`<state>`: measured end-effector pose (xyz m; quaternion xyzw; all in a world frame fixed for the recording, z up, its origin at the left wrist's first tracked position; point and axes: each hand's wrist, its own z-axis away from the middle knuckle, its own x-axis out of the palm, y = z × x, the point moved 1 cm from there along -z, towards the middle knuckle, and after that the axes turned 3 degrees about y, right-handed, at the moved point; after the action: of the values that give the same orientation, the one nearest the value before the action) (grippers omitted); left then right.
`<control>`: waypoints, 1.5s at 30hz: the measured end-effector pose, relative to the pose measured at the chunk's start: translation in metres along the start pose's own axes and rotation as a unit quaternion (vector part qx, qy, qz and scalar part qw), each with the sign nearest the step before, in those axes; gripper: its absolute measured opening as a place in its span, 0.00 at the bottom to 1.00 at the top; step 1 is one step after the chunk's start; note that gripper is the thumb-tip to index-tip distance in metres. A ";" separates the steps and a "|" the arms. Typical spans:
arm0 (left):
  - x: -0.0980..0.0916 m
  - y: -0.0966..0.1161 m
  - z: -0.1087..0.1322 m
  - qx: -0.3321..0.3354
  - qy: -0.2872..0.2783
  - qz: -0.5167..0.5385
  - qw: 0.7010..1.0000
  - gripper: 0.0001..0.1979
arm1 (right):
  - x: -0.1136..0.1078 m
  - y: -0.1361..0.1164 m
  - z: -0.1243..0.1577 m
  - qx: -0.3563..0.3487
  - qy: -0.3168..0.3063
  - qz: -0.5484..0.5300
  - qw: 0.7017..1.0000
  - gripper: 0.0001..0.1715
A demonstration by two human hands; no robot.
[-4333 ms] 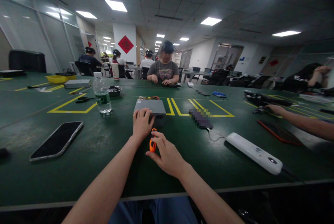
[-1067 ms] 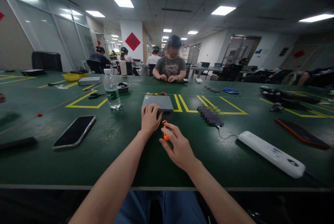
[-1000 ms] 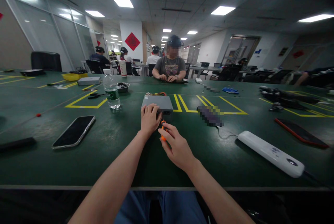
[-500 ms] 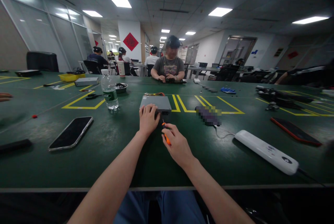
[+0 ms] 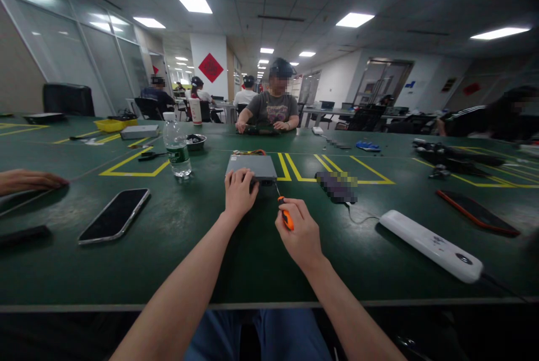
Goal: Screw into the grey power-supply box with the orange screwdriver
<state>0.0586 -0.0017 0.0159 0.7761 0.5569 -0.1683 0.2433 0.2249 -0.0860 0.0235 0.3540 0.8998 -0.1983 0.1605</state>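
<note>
From my remote seat, the left hand (image 5: 239, 191) lies palm down on the near edge of the grey box (image 5: 252, 165). Its fingers are flat on the lid, not curled around anything. I judge it is there to pin the box against the table (image 5: 236, 271). The box sits at the middle of the table, just beyond both hands and left of the yellow floor-tape lines.

The right hand (image 5: 301, 232) pinches the orange screwdriver (image 5: 287, 218) between thumb and fingertips, the rest of the hand closed behind it. The thin shaft slants up and left toward the box's near right corner. I cannot tell whether the tip touches it. Holding it low and slanted suits work on the box's near face.

The phone (image 5: 114, 215) and bottle (image 5: 177, 146) stand off to the left and the power strip (image 5: 429, 244) to the right, all well apart from the hands. Another person's hand (image 5: 29, 180) rests at the far left edge.
</note>
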 end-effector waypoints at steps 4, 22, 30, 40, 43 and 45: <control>0.001 0.000 0.000 -0.001 -0.001 0.001 1.000 0.12 | 0.000 0.000 0.000 0.003 -0.010 0.000 1.000 0.07; 0.000 0.000 0.000 -0.003 -0.006 0.003 1.000 0.12 | 0.001 0.001 -0.001 0.035 -0.025 -0.029 0.999 0.07; 0.002 -0.001 0.001 0.000 -0.004 -0.002 1.000 0.12 | -0.002 -0.004 -0.003 0.037 -0.041 -0.075 0.996 0.08; 0.000 0.000 0.000 0.003 -0.005 0.000 1.000 0.12 | -0.006 -0.006 0.000 -0.011 -0.032 -0.084 0.996 0.12; 0.000 0.000 0.000 0.002 -0.005 0.002 1.000 0.12 | -0.005 -0.006 0.001 -0.028 -0.033 -0.083 0.996 0.11; 0.000 0.000 0.000 0.001 -0.006 0.002 1.000 0.12 | -0.005 -0.006 0.001 -0.029 -0.030 -0.084 0.996 0.11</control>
<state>0.0584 -0.0015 0.0155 0.7768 0.5535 -0.1726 0.2459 0.2243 -0.0939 0.0266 0.2666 0.9263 -0.1955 0.1804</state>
